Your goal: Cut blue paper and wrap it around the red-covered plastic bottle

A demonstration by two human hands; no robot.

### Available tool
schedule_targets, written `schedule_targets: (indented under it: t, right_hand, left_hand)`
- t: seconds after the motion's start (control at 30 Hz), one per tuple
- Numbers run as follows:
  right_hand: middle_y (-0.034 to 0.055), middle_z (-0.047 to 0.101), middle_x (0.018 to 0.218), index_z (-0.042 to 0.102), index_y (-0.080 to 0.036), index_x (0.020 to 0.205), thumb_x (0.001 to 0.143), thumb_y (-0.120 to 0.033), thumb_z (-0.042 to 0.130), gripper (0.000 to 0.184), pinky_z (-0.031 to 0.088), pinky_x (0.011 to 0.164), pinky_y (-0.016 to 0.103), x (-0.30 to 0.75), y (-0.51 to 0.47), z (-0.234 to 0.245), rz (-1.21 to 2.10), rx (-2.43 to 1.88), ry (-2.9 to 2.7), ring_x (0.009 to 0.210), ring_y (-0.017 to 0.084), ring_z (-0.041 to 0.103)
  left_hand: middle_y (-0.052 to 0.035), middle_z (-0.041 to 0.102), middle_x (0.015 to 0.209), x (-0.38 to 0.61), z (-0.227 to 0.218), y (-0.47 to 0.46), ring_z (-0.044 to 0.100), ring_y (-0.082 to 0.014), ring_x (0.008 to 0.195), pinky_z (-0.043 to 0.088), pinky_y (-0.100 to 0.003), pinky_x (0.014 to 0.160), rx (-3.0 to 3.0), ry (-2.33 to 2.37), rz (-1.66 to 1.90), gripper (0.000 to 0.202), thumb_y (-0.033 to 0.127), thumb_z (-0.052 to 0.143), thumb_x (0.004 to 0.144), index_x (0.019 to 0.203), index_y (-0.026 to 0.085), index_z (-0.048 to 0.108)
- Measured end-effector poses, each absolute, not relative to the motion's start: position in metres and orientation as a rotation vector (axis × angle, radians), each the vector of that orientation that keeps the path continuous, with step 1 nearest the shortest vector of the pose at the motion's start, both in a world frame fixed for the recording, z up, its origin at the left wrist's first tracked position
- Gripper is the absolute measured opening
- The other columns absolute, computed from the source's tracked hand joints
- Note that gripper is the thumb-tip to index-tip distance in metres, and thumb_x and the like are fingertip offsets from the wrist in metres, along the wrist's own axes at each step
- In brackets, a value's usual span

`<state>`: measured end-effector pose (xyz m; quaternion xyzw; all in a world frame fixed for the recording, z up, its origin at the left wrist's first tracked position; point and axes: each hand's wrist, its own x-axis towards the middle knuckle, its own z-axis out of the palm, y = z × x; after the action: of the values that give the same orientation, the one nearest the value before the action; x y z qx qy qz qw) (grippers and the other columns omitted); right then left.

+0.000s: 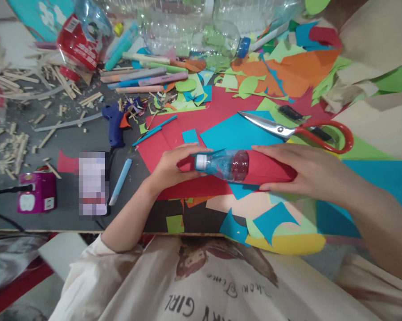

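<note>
Bottle (222, 165): clear plastic with a round white cap (200, 162), held on its side over the grey desk's (70, 141) near middle, cap toward the left.
Red paper (274, 169): smooth, at the bottle's right end; whether it wraps fully around is hidden.
Right hand (314, 168): fingers gripping that red-covered end from far and near sides; a light, even squeeze should spare the thin plastic.
Left hand (167, 168): fingers curved around the cap; firm contact I cannot tell; steadying the neck should prevent rolling.
Scissors (286, 130): silver-bladed, red-handled, just beyond the right hand.
</note>
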<state>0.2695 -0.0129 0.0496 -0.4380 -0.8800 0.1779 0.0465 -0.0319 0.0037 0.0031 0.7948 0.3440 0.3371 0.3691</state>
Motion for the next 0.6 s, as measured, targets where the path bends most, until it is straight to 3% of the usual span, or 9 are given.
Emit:
schedule_targets:
  t: [0.33, 0.6]
  right_hand:
    - [0.0171, 0.065, 0.121, 0.044, -0.015, 0.138, 0.076, -0.058, 0.059, 0.076, 0.052, 0.076, 0.044, 0.23, -0.007, 0.057, 0.593, -1.436, -2.783, 0.101, 0.035, 0.065]
    - [0.0148, 0.072, 0.1, 0.041, -0.013, 0.138, 0.075, -0.064, 0.058, 0.083, 0.043, 0.059, 0.031, 0.188, -0.004, 0.06, 0.465, -1.501, -2.752, 0.083, 0.029, 0.067]
  left_hand:
    - [-0.0064, 0.074, 0.103, -0.035, -0.006, 0.003, 0.064, -0.0234, 0.112, 0.049, -0.036, 0.102, 1.999, 1.003, 0.863, 0.041, 0.041, 0.072, 0.073, 0.11, 0.022, 0.067]
    - [-0.007, 0.073, 0.105, -0.034, -0.008, 0.003, 0.064, -0.0232, 0.112, 0.05, -0.034, 0.1, 1.981, 1.007, 0.872, 0.043, 0.044, 0.073, 0.073, 0.109, 0.023, 0.067]
